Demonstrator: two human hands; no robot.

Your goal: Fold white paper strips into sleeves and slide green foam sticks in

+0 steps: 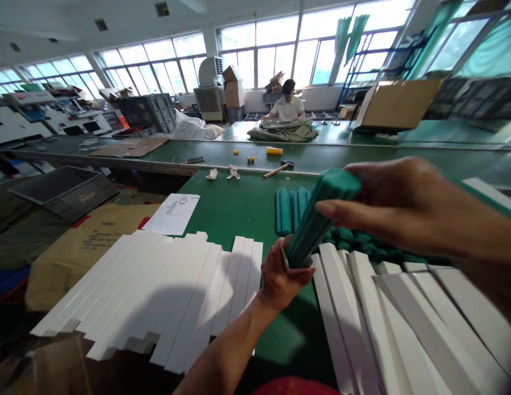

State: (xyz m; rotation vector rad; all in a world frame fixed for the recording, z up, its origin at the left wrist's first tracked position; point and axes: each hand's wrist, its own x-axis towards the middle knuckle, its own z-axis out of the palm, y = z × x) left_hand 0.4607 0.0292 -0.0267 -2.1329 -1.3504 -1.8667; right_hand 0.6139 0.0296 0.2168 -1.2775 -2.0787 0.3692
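My left hand is wrapped round the open end of a narrow white box. A long green ribbed bundle stands tilted with its lower end inside that opening. Pinched at the bundle's top are the thumb and fingers of my right hand, a little blurred. Behind it, more green ribbed bundles lie side by side on the green table, partly hidden by my right hand. Long white boxes are spread at the right, under my right forearm.
At the left lies a row of white boxes, with a printed sheet behind. A hammer, a yellow roll and crumpled scraps lie farther back. Across the tables, a person sits by dark cloth. A grey crate stands left.
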